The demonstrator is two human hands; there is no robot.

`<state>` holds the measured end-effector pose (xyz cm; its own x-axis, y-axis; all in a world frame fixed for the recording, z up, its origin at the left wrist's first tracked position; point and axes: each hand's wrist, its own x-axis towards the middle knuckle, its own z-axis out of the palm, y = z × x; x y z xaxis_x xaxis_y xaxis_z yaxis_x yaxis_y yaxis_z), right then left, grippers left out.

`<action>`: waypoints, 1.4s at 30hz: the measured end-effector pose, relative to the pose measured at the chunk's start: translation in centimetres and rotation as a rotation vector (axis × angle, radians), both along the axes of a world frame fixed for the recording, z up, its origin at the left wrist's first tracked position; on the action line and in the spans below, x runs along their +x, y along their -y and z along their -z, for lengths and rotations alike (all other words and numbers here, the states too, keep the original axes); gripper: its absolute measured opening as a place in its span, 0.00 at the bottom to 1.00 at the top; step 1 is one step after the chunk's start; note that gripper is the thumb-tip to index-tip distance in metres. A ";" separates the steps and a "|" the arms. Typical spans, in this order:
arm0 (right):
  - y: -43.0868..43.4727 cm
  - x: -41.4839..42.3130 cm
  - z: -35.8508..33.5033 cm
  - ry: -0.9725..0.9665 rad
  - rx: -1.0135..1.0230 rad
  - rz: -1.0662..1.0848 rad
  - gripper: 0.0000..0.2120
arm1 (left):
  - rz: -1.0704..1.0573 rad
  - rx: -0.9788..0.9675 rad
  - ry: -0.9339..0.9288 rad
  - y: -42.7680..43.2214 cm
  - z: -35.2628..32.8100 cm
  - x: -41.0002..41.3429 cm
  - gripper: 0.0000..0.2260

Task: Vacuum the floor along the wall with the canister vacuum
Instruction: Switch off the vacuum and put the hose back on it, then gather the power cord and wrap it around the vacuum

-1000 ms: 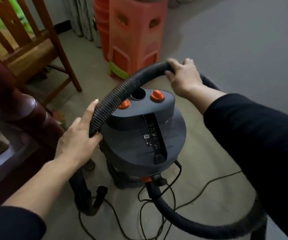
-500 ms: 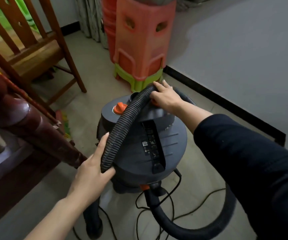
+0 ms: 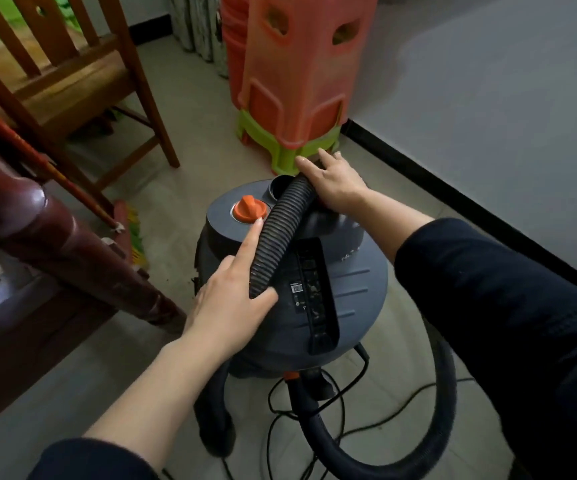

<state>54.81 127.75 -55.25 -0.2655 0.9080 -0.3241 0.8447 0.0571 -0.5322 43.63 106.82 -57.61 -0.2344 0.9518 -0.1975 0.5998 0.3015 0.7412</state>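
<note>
The dark grey canister vacuum (image 3: 349, 292) stands on the tiled floor in the middle of the head view, with an orange knob (image 3: 249, 209) on its lid. Its black ribbed hose (image 3: 282, 230) lies across the lid, beside an open port. My left hand (image 3: 231, 303) holds the hose near the lid's left side, thumb hooked round it and index finger stretched along it. My right hand (image 3: 335, 183) grips the hose at the lid's far edge. The smooth part of the hose (image 3: 446, 393) loops round the canister's right side to the front.
Stacked orange stools on a green one (image 3: 294, 81) stand just beyond the vacuum against the wall with a black baseboard (image 3: 453, 202). A wooden chair (image 3: 82, 74) and dark red furniture (image 3: 37, 223) crowd the left. A power cord (image 3: 384, 420) trails on the floor.
Both hands have brought the raised hose loop down onto the vacuum's lid. The right hand has moved to the lid's far edge and the left hand up along the hose.
</note>
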 end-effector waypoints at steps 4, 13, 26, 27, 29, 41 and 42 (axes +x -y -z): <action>1.5 1.3 0.0 -0.066 -0.010 -0.063 0.35 | -0.110 -0.005 0.015 2.1 1.2 1.1 0.38; 4.6 5.8 0.4 -0.199 0.082 -0.098 0.30 | -0.291 -0.065 -0.249 2.3 -1.1 4.6 0.42; 11.0 35.4 3.4 -0.054 0.039 0.122 0.22 | 0.245 0.099 -0.371 -4.9 1.9 31.4 0.26; 11.4 39.1 4.0 -0.005 0.007 0.158 0.23 | 0.293 0.030 -0.347 -5.2 3.1 34.7 0.26; 12.2 46.3 5.2 0.090 -0.064 0.217 0.24 | 0.367 -0.067 -0.306 -5.7 5.2 41.2 0.25; 7.8 77.7 16.0 0.527 -0.294 0.324 0.21 | 0.715 -0.359 -0.232 -12.4 18.8 69.9 0.23; 6.8 79.6 16.9 0.605 -0.261 0.297 0.21 | 0.723 -0.371 -0.221 -13.2 20.3 71.4 0.23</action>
<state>134.45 120.96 -72.17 0.2746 0.7871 -0.5523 0.9559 -0.2856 0.0682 115.00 119.97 -77.96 0.3377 0.7650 -0.5484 0.8585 -0.0115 0.5127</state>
